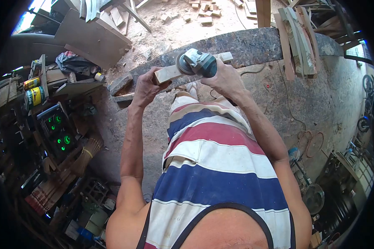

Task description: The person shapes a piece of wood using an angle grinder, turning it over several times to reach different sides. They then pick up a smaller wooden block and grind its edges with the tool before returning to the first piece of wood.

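Observation:
My right hand (227,81) is wrapped round the dark body of an angle grinder (203,64), its grey head to the left. The grinder's round disc (182,63) overlaps the top of a pale piece of wood (169,73). My left hand (146,88) grips the near left end of that wood, fingers curled around it. The far end of the wood pokes out to the right, beyond the grinder. Beneath it runs a worn, paint-stained bench plank (253,45).
Several long wood strips (297,45) lie across the plank's right part. Cut wood blocks (205,12) litter the floor ahead. To my left are a leaning board (87,35), a yellow can (35,96) and a green-lit box (58,128). A cable (293,95) trails on the right.

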Motion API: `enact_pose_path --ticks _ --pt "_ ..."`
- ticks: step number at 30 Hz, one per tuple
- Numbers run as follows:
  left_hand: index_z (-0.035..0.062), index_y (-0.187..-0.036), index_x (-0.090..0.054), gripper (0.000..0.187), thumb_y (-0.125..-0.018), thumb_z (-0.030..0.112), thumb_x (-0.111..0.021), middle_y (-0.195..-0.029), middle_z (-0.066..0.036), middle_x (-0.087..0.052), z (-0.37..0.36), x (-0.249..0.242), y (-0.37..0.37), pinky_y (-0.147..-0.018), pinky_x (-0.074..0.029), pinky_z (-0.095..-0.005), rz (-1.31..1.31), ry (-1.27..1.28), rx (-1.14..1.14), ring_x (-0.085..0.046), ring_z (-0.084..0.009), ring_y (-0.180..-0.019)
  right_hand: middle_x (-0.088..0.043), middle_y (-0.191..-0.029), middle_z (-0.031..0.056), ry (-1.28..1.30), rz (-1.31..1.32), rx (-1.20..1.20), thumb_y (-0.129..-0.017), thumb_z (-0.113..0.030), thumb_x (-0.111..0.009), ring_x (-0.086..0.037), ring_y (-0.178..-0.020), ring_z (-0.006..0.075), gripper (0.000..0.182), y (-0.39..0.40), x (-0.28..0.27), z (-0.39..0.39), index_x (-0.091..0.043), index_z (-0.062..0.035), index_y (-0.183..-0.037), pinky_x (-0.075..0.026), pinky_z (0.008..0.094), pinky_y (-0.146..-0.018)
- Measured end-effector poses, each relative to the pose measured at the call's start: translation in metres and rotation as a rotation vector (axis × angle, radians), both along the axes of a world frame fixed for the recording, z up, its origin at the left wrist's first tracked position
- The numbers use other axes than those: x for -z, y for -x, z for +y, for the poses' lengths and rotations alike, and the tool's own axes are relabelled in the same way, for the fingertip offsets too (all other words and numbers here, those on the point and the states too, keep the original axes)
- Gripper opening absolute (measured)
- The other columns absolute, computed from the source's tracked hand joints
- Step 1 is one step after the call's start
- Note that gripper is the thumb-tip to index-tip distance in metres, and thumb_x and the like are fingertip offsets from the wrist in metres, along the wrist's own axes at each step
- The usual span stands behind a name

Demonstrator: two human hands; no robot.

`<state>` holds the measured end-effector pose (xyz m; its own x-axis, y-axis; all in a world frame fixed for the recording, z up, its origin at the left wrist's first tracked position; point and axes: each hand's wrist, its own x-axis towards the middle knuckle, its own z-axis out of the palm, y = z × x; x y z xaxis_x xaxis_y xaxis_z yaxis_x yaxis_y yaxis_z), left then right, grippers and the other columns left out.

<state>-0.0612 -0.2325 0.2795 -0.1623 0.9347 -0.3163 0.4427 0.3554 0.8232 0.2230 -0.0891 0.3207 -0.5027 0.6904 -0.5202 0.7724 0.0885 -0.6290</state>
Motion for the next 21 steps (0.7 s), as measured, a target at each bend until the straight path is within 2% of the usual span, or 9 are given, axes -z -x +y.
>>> enact_pose_path --ticks 3,6,9,12,15,18,21 --pt "0.0052 -0.132 -0.073 0.046 -0.092 0.013 -0.093 -0.119 -0.006 -0.083 0.001 -0.002 -0.001 -0.098 -0.063 -0.0323 0.000 0.005 -0.006 -0.076 -0.0119 -0.110 -0.080 -0.105 0.0277 -0.069 -0.039 -0.022 -0.082 -0.046 -0.086 -0.080 -0.102 0.0438 0.074 -0.008 0.017 0.003 -0.066 0.0039 -0.133 -0.063 0.0521 -0.092" --pt "0.0051 -0.133 -0.072 0.046 -0.092 0.012 -0.093 -0.117 -0.006 -0.083 -0.002 0.006 0.001 -0.095 -0.064 -0.0313 -0.015 -0.012 -0.009 -0.076 -0.0113 -0.109 -0.080 -0.105 0.0276 -0.049 -0.086 -0.009 -0.083 -0.045 -0.085 -0.081 -0.102 0.0430 0.072 -0.018 0.015 0.010 -0.066 0.0030 -0.133 -0.063 0.0524 -0.091" --pt "0.0053 -0.133 -0.072 0.046 -0.092 0.012 -0.092 -0.116 -0.005 -0.083 -0.003 0.008 0.002 -0.094 -0.065 -0.0307 -0.020 -0.018 -0.014 -0.076 -0.0107 -0.107 -0.081 -0.108 0.0292 -0.008 -0.079 0.085 -0.083 -0.049 -0.085 -0.080 -0.103 0.0446 0.067 -0.023 0.018 0.010 -0.072 0.0022 -0.125 -0.063 0.0513 -0.092" --pt "0.0057 -0.132 -0.072 0.045 -0.092 0.012 -0.093 -0.116 -0.005 -0.083 -0.005 0.008 0.001 -0.093 -0.065 -0.0311 -0.019 -0.017 -0.016 -0.076 -0.0109 -0.106 -0.080 -0.111 0.0287 0.022 0.089 0.125 -0.084 -0.049 -0.085 -0.080 -0.105 0.0445 0.069 -0.023 0.032 0.000 -0.071 0.0033 -0.128 -0.062 0.0504 -0.093" --pt "0.0066 -0.131 -0.072 0.045 -0.092 0.013 -0.093 -0.115 -0.005 -0.083 -0.005 0.010 0.003 -0.093 -0.065 -0.0320 -0.040 -0.006 -0.030 -0.077 -0.0117 -0.105 -0.081 -0.107 0.0196 0.115 0.216 0.125 -0.085 -0.042 -0.085 -0.079 -0.100 0.0334 0.063 -0.013 0.024 -0.009 -0.071 0.0005 -0.129 -0.060 0.0430 -0.095" --pt "0.0078 -0.131 -0.072 0.046 -0.092 0.014 -0.093 -0.114 -0.005 -0.083 -0.003 0.007 0.002 -0.092 -0.065 -0.0327 -0.022 0.011 -0.025 -0.077 -0.0129 -0.104 -0.080 -0.109 0.0275 0.142 0.241 0.081 -0.085 -0.047 -0.085 -0.080 -0.102 0.0419 0.069 -0.003 0.014 -0.011 -0.071 0.0044 -0.129 -0.062 0.0472 -0.093" --pt "0.0086 -0.132 -0.072 0.046 -0.092 0.015 -0.093 -0.112 -0.006 -0.083 -0.002 0.006 0.002 -0.091 -0.065 -0.0327 -0.001 0.000 -0.012 -0.078 -0.0136 -0.102 -0.080 -0.108 0.0269 0.138 0.267 0.048 -0.085 -0.047 -0.085 -0.080 -0.100 0.0412 0.067 0.003 0.014 -0.010 -0.072 0.0043 -0.125 -0.062 0.0468 -0.091"
